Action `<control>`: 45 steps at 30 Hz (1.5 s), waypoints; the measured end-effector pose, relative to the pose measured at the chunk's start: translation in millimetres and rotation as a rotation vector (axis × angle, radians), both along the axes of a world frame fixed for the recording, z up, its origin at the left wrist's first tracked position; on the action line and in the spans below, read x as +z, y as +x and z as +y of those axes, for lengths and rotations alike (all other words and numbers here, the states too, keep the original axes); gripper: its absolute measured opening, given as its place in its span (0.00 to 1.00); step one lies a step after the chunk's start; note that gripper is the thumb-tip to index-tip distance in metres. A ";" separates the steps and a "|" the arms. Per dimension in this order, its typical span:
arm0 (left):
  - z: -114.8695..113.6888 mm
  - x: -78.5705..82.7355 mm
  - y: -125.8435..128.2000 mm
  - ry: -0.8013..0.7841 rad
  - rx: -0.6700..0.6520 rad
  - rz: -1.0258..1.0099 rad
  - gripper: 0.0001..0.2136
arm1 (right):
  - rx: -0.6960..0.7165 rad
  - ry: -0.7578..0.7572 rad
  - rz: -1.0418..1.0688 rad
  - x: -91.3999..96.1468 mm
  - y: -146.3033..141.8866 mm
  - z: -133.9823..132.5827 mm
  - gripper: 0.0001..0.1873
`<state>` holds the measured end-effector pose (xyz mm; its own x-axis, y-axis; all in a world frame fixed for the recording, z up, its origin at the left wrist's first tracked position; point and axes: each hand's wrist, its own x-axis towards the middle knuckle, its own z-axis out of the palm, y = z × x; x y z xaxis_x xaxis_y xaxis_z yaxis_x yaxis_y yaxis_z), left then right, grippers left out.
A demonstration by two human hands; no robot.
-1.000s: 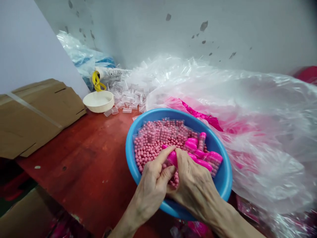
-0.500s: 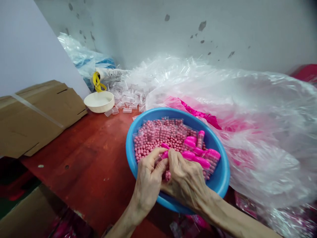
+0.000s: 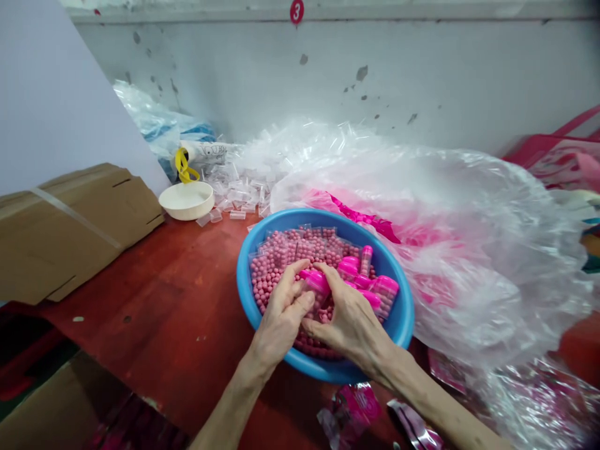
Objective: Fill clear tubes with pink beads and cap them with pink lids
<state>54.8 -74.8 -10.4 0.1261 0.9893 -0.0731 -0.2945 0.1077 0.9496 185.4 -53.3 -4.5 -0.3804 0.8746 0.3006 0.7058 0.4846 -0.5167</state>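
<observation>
pinching, left hand (image 3: pixel 281 322) and right hand (image 3: pixel 349 325) grip a pink-capped vial (image 3: pixel 317 282) between them over pink beads (image 3: pixel 276 265).

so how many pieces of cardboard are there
2: one lies flat on the left of the red table as a flattened brown cardboard piece, and another brown cardboard piece sits lower left, below the table edge. Others may be hidden.

Two bare hands show, a left hand (image 3: pixel 280 325) and a right hand (image 3: pixel 349 328). The left arm (image 3: pixel 229 406) and the right arm (image 3: pixel 435 400) are long and thin. The fingers (image 3: pixel 289 279) are long and thin too, with big knuckles (you can see veins and bones under the skin on the back of the right hand)
</observation>
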 end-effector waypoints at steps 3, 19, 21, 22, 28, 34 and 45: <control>0.9 3.7 -0.7 0.003 -0.077 -0.046 0.20 | -0.013 -0.144 0.024 5.2 2.5 -1.8 0.35; -4.1 2.8 -3.4 0.075 -0.030 0.226 0.08 | -0.089 0.279 -0.319 -4.8 -13.3 -18.2 0.23; -3.6 1.4 -3.1 0.073 -0.028 0.241 0.08 | -0.089 0.242 -0.291 -9.6 -13.1 -18.2 0.23; -3.1 0.6 -2.7 0.072 -0.025 0.239 0.09 | -0.088 0.237 -0.279 -11.6 -12.2 -18.5 0.23; 2.0 -0.4 -0.7 0.102 -0.042 0.324 0.13 | -0.092 0.348 -0.242 -7.0 9.5 -24.3 0.21; 3.2 -4.6 0.3 0.023 0.011 0.296 0.16 | -0.211 0.441 -0.483 -5.3 54.8 -29.9 0.26; -5.7 1.5 2.3 0.211 -0.164 0.701 0.10 | -0.141 0.359 -0.513 -7.1 63.3 -22.4 0.11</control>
